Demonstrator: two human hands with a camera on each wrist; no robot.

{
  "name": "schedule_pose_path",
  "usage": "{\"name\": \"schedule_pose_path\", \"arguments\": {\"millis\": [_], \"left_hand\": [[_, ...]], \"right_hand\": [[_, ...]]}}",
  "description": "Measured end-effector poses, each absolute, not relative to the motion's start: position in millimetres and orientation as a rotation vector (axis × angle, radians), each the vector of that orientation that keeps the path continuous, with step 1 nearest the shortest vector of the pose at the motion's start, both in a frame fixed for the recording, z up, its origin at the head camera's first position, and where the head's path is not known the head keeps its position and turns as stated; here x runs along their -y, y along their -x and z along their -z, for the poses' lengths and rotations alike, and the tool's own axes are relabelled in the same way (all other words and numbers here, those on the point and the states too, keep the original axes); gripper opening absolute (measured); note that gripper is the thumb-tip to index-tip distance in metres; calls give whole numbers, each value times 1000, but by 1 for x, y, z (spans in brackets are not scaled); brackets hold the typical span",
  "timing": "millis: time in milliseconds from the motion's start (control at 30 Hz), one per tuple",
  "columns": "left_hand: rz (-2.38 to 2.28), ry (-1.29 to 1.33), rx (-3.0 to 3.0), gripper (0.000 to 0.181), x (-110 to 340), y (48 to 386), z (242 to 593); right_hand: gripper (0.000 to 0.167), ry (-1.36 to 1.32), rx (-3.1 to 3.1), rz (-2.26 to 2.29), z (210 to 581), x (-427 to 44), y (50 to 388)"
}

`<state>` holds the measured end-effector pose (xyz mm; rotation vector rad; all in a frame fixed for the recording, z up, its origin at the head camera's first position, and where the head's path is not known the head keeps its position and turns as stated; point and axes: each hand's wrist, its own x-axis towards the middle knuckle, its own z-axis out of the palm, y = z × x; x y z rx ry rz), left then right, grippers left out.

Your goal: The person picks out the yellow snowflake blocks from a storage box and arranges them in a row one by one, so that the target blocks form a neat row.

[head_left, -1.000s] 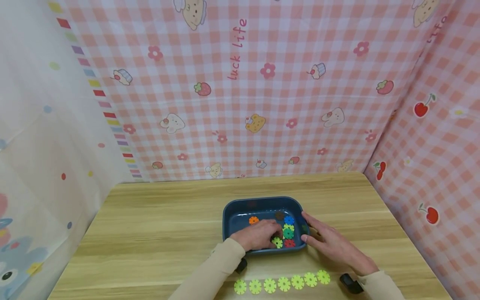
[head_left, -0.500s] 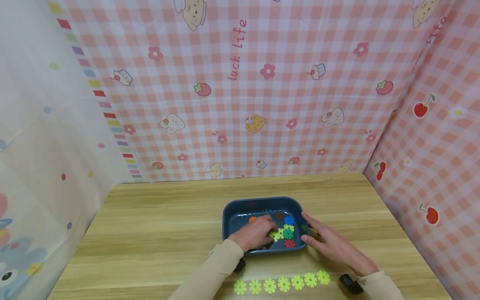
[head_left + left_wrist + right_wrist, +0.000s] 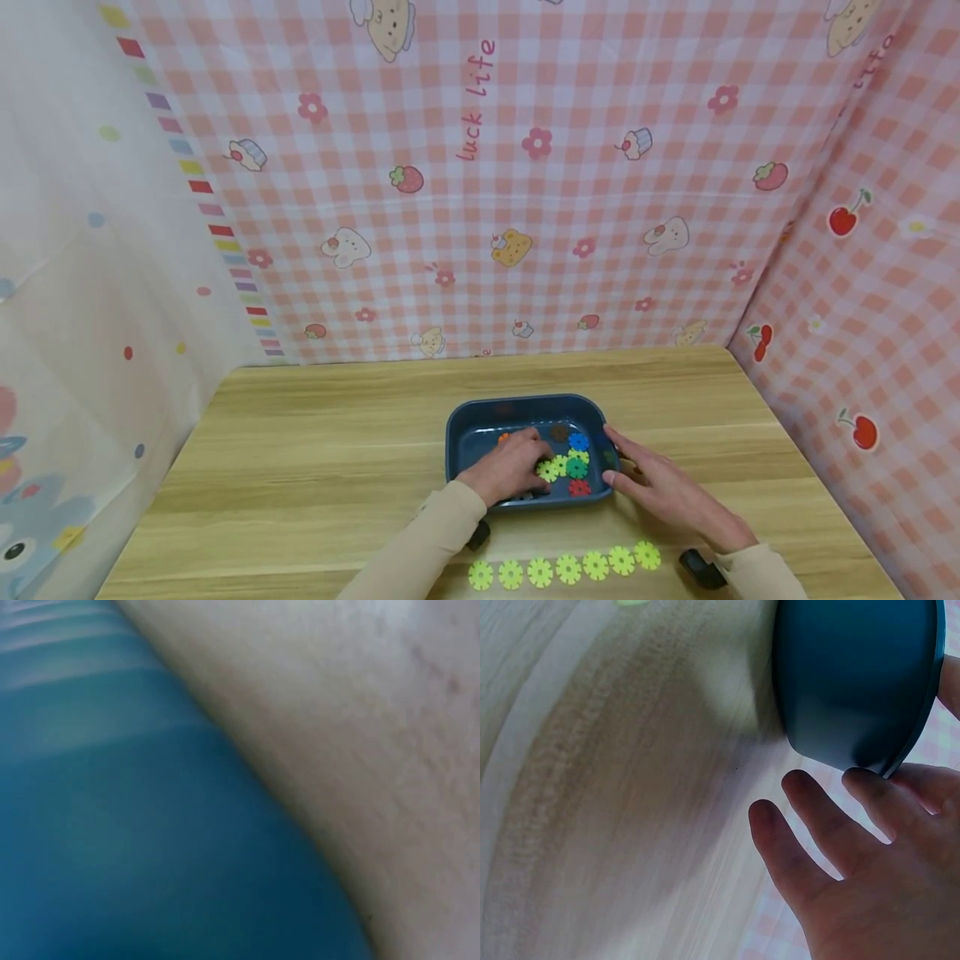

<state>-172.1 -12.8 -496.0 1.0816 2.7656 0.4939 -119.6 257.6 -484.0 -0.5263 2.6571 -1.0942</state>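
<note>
My left hand reaches over the near rim into a dark blue tray. Its thumb and fingers bend downward beside a yellow-green notched disc; whether they grip anything is hidden. More yellow-green discs, a green disc, a red disc, a blue disc and a brown disc lie in the tray. An orange disc shows partly behind the left hand. My right hand touches the tray's right end with thumb and fingertips, its fingers spread in the right wrist view.
A row of several yellow-green discs lies on the wooden table in front of the tray. Black wrist devices sit near both sleeves. Pink checked cloth stands behind. Tray wall and skin fill the left wrist view.
My left hand has shifted slightly left inside the tray, so the yellow-green discs beside its fingertips now show in a line. The right hand stays on the tray's end.
</note>
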Motion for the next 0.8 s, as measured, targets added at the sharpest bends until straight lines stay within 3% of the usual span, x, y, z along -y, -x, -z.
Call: {"name": "schedule_pose_path", "arguments": {"millis": [233, 800], "left_hand": [[-427, -1165, -2785, 26, 13, 172, 498], [-525, -1094, -2773, 28, 21, 170, 488]], "right_hand": [[75, 518, -2637, 1114, 484, -257, 120], [74, 510, -2639, 1107, 484, -258, 121]]}}
